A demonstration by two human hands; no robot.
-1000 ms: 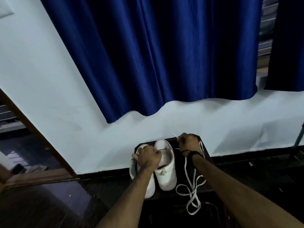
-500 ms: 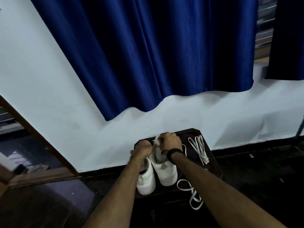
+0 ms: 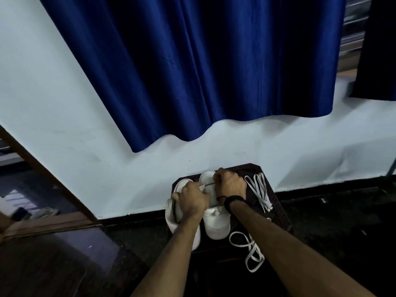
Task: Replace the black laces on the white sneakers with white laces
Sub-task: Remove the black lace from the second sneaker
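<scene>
Sneakers: two white ones stand side by side on a dark bench (image 3: 272, 198) against the wall, toes pointing toward the person. Taking the right sneaker (image 3: 216, 224) as the landmark, the left sneaker (image 3: 171, 219) sits just beside it on its left, touching or nearly so. The left hand (image 3: 192, 202) lies over the gap between the two shoes, its fingers curled down at the right sneaker's left edge; what they pinch cannot be told. A thin black lace (image 3: 209, 184) runs straight across the top of the right sneaker from the left hand to the right hand (image 3: 230, 184). The right hand sits on the far right part of that sneaker, fingers curled tight and gripping the lace end; a black band wraps its wrist. To the right of the right sneaker, near the bench's far corner, lies a folded bundle of white laces (image 3: 259, 190). Nearer the person, a loose white lace (image 3: 249, 249) loops off the bench's front edge. Behind the bench, a blue curtain (image 3: 203, 71) hangs over the pale wall.
</scene>
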